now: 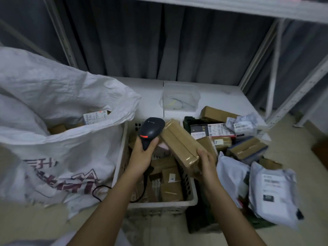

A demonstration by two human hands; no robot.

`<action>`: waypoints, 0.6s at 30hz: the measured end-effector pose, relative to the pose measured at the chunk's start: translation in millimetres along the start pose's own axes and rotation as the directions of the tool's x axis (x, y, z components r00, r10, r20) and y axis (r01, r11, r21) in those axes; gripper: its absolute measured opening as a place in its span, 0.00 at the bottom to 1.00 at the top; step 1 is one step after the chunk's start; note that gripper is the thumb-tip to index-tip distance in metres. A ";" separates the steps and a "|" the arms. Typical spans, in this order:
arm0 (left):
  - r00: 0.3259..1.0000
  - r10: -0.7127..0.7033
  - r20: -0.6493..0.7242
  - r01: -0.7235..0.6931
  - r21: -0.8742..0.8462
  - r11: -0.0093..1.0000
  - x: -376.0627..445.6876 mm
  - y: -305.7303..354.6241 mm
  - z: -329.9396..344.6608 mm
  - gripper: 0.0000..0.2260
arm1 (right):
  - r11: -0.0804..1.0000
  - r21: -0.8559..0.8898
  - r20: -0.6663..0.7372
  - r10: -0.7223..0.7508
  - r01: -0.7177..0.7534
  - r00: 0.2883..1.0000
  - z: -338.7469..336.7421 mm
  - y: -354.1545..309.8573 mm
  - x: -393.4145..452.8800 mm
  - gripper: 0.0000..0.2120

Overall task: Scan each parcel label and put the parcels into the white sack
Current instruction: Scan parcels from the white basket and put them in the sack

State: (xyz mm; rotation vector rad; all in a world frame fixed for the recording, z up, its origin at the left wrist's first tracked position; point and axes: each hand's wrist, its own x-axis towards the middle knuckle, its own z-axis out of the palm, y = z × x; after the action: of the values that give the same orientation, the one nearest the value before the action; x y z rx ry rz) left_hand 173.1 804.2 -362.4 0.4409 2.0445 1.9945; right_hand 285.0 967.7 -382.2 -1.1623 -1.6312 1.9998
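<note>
My left hand (142, 154) grips a dark barcode scanner (151, 132) by its handle, with the head raised over the white crate (160, 205). A long brown cardboard parcel (180, 144) is held by my right hand (206, 160) at its near end, tilted over the crate right beside the scanner head. No label shows on the parcel's upper face. The white sack (58, 139) stands open at the left, with a labelled parcel (95, 117) and brown boxes inside.
Several brown boxes lie in the crate. To the right, a dark crate (197, 222) holds boxes and white mailer bags (273, 194). A clear plastic tub (180, 98) sits on the low white shelf behind. The scanner's black cable (99, 192) loops on the floor. Metal shelf uprights stand on the right.
</note>
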 end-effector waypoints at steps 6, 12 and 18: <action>0.995 -0.092 0.044 0.092 -0.012 0.996 -49.8 18.7 15.9 0.27 | 0.975 0.051 0.277 0.194 -0.216 0.941 -46.9 -10.4 -58.6 0.20; 0.999 0.017 0.033 -0.019 0.055 0.998 -67.6 34.4 18.6 0.25 | 0.983 -0.115 0.413 -0.083 0.142 0.907 -76.6 -7.8 -77.7 0.52; 1.000 -0.009 -0.002 0.009 -0.011 1.000 -74.3 39.3 17.4 0.21 | 0.981 -0.008 0.155 -0.190 0.194 0.969 -80.7 -27.2 -69.0 0.25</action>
State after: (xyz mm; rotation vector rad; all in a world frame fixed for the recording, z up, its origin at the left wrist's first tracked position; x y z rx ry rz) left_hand 249.9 792.3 -326.0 0.4274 2.0317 2.0014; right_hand 381.2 983.2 -332.1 -0.8385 -1.7702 1.9922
